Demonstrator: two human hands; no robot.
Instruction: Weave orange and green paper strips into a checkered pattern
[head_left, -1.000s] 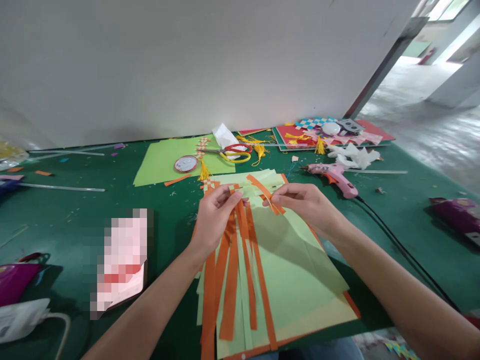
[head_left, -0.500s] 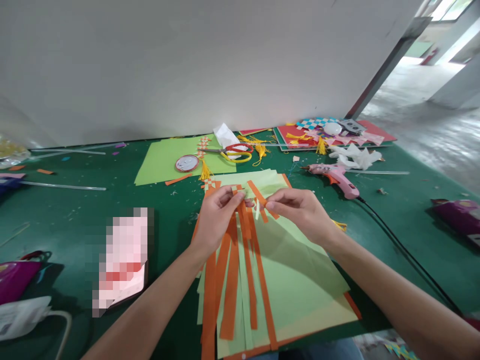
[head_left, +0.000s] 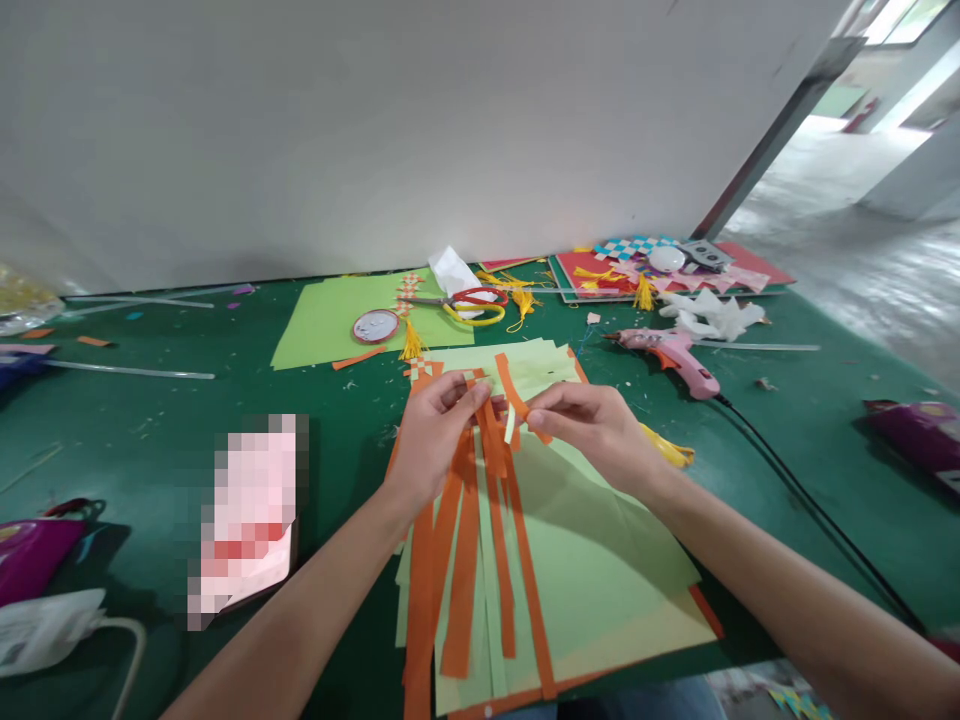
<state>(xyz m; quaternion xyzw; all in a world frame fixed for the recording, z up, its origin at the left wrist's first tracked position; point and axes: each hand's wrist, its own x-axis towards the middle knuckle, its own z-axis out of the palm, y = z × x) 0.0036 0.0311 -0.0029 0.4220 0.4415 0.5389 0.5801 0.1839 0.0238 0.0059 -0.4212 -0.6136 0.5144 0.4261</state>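
Note:
My left hand (head_left: pixel 439 430) is closed, its thumb and fingers pinching a small woven piece of orange and pale green paper strips (head_left: pixel 475 377). Between the thumb and fingers of my right hand (head_left: pixel 589 415) is an orange paper strip (head_left: pixel 511 382), bent in a curve, its upper end free. A short pale strip (head_left: pixel 511 424) hangs beside it. Beneath both hands lie light green paper sheets (head_left: pixel 600 540) with several long orange strips (head_left: pixel 460 600) on top. The fingertips partly cover the woven piece.
Scissors (head_left: pixel 480 312), a round tin (head_left: pixel 376 326) and a yellow tassel (head_left: pixel 411 340) lie behind the hands. A pink glue gun (head_left: pixel 686 365) with a black cord rests at right. A phone (head_left: pixel 251 510) stands at left; purple tools (head_left: pixel 919 435) lie near the edge.
The orange strip in my right hand has bent into more of a curve, and the short pale strip has tilted. My right hand has shifted slightly; my left hand keeps its pinch.

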